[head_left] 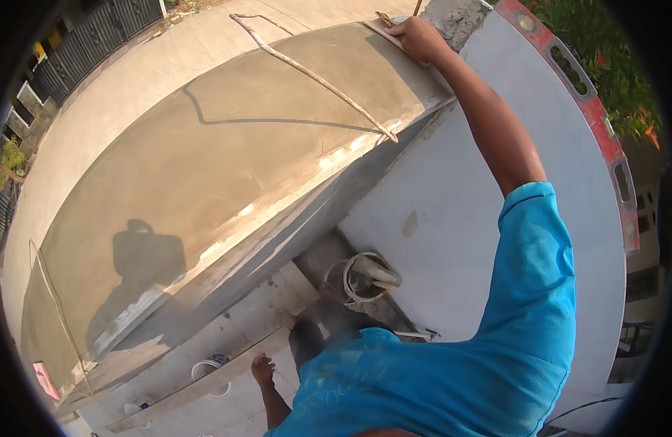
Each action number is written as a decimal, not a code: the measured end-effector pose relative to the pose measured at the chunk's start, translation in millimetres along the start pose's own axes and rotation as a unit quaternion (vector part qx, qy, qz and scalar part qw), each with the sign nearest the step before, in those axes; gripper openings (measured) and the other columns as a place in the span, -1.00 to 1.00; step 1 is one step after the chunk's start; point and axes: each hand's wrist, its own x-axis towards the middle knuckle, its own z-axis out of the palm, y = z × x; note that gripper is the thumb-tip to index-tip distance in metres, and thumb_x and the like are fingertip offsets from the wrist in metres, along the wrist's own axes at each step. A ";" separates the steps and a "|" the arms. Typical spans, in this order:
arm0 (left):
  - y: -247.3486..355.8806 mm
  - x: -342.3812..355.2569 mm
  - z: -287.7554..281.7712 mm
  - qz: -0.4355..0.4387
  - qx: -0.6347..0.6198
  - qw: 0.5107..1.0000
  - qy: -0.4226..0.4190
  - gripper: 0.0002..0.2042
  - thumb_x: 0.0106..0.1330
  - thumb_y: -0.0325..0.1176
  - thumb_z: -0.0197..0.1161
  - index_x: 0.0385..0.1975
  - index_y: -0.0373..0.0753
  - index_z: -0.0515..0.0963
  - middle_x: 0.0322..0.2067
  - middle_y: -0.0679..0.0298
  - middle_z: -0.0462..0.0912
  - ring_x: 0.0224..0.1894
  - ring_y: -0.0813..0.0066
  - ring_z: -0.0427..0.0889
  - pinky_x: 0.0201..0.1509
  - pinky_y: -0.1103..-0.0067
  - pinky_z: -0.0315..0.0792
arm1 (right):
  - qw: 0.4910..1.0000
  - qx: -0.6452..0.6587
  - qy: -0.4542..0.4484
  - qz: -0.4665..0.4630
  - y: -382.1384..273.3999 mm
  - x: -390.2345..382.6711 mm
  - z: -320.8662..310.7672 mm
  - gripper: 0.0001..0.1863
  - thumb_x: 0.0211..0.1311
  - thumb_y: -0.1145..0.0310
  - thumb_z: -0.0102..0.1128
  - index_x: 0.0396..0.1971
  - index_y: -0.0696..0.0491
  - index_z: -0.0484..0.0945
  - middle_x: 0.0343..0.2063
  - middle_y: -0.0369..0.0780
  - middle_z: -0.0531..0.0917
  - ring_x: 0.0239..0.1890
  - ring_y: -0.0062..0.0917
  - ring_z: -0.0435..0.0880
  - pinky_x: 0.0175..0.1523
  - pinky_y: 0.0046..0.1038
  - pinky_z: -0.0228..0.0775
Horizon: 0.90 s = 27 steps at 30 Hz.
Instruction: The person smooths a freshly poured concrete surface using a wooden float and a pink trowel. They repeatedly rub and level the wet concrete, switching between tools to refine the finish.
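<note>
While the right hand (417, 36) presses, fingers clasped over it, a flat wooden float (383, 29) against the far end of the wet grey cement slab (226, 153), the smoothing pass looks to be in hand, and the next stroke calls for even pressure along the slab's edge. The left hand (261, 369) hangs low beside the body, holding nothing as far as I can tell. A thin stick (314, 76) lies across the slab, a red spirit level (591, 109) runs along the pale wall (452, 197), and 1 small pink packet (44, 379) lies at the lower left.

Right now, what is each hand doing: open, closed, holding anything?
Right hand: closed on a flat wooden float, pressed to the wet cement slab.
Left hand: hangs low, empty as far as visible; open or closed cannot be told.
</note>
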 end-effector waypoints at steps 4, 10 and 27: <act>-13.6 2.7 4.6 0.041 0.023 0.999 0.014 -0.78 0.32 -0.31 0.17 -0.11 -0.21 0.57 -0.44 0.17 0.62 -0.60 0.36 0.60 -0.68 0.60 0.38 | 0.999 -0.030 0.016 -0.027 -79.4 14.4 19.7 -0.55 0.19 0.49 0.05 0.03 -0.19 0.70 -0.23 -0.09 0.74 -0.11 -0.21 0.70 0.03 -0.23 0.51; 1.3 0.4 3.4 0.059 0.094 0.993 0.027 -0.83 0.40 -0.32 0.15 -0.11 -0.20 0.55 -0.44 0.18 0.64 -0.62 0.45 0.59 -0.69 0.61 0.36 | 0.998 -0.034 0.016 -0.055 -57.1 -34.0 -15.8 -0.63 0.35 0.37 0.02 0.04 -0.24 0.69 -0.34 -0.16 0.77 -0.36 -0.29 0.74 -0.10 -0.30 0.57; 4.3 14.7 -13.7 0.000 0.080 0.997 0.012 -0.83 0.35 -0.33 0.16 -0.19 -0.27 0.53 -0.54 0.14 0.61 -0.70 0.33 0.58 -0.78 0.54 0.33 | 0.993 0.076 -0.029 -0.080 -138.6 -51.2 -5.0 -0.53 0.27 0.41 -0.01 0.07 -0.40 0.65 -0.11 -0.19 0.73 -0.09 -0.24 0.71 -0.04 -0.28 0.56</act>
